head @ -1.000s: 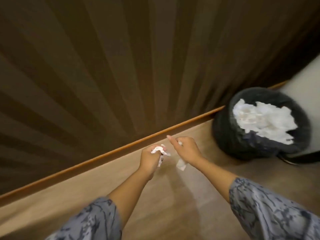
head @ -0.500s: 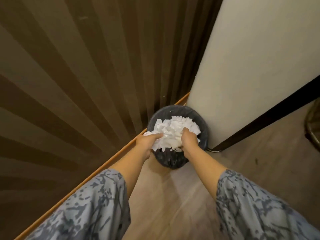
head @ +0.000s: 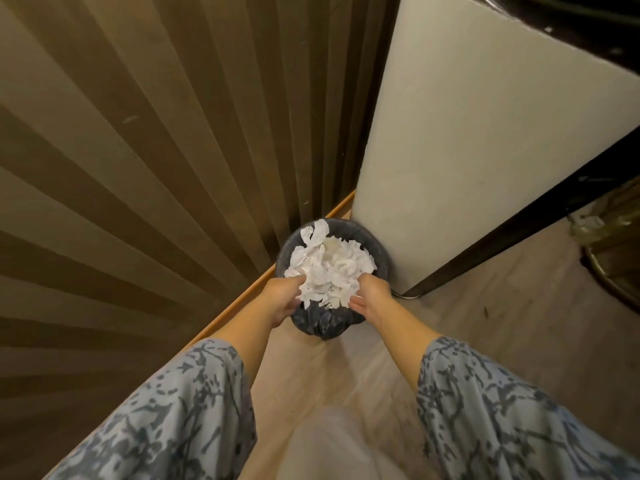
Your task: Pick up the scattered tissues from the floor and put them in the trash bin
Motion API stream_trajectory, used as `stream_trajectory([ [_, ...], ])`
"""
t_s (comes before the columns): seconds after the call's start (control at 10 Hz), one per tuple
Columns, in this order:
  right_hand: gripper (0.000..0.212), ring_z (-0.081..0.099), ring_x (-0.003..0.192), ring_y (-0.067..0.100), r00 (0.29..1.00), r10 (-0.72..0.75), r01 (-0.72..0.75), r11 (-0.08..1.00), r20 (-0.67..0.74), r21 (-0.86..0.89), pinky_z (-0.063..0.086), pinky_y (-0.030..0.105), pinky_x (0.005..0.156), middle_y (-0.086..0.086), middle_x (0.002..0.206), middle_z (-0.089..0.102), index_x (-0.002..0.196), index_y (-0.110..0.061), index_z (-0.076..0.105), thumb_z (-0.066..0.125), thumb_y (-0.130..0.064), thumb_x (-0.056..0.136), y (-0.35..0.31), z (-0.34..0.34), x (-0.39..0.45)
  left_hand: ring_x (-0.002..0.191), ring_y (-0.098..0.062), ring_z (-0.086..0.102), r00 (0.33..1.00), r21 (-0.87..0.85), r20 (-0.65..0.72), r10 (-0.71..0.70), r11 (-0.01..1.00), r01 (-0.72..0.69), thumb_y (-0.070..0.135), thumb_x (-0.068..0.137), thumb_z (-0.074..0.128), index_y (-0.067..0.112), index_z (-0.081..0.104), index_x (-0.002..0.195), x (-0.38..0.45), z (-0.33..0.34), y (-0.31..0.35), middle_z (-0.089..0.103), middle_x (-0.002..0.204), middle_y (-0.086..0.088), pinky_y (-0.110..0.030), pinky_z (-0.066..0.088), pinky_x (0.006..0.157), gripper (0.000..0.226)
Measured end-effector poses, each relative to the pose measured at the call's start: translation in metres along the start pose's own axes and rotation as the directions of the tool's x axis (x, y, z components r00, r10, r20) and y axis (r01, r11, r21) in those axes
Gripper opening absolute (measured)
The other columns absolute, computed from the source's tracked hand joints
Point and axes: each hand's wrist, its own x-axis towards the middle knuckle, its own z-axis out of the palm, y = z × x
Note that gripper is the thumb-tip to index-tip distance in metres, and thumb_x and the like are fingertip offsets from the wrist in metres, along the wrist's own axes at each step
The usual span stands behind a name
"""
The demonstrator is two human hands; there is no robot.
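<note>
Head view, looking down into a corner. Round dark trash bin (head: 375,249) with a dark liner sits on the floor (head: 485,341) at centre, in the corner between a brown striped wall (head: 138,150) on the left and a white panel (head: 485,133) on the right. An orange-brown baseboard (head: 235,303) runs along the foot of the striped wall, just beside the bin's left edge. The bin is heaped full with crumpled white tissues (head: 332,268); the pile stands above the rim, one piece sticking up at the far side.

Left hand (head: 282,297) at the near-left rim, fingers reaching into the tissue pile, touching it. Right hand (head: 370,299) at the near-right rim, fingers spread a little and pressed against the near side of the pile. Fingertips of both hands are buried in the tissue, so cannot tell whether either hand grips a piece or only pushes on the heap.

Both forearms bare, grey patterned sleeves (head: 502,410) at near left and near right. Pale blurred fabric at near centre, too soft to name. A dark strip (head: 519,223) edges the bottom of the white panel. Far right: a metal, partly cut-off object (head: 613,258) on the floor, well apart from the bin.
</note>
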Motion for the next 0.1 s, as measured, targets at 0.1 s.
stream_trajectory([
  [0.1,0.032,0.062,0.097,0.031,0.998,-0.056,0.055,0.994,-0.002,-0.097,0.053,0.038,0.074,0.015,0.12,0.06,0.128,-0.01,0.052,0.045,-0.021,0.099,0.0067,-0.007,-0.0242,0.098,-0.022,0.06,0.999,0.148,-0.023,0.027,0.989,-0.023,0.029,0.092,0.06,0.013,0.051,0.13,-0.0298,-0.0088,-0.0113,0.061,0.12,-0.009,-0.038,0.048,0.085,0.042],
])
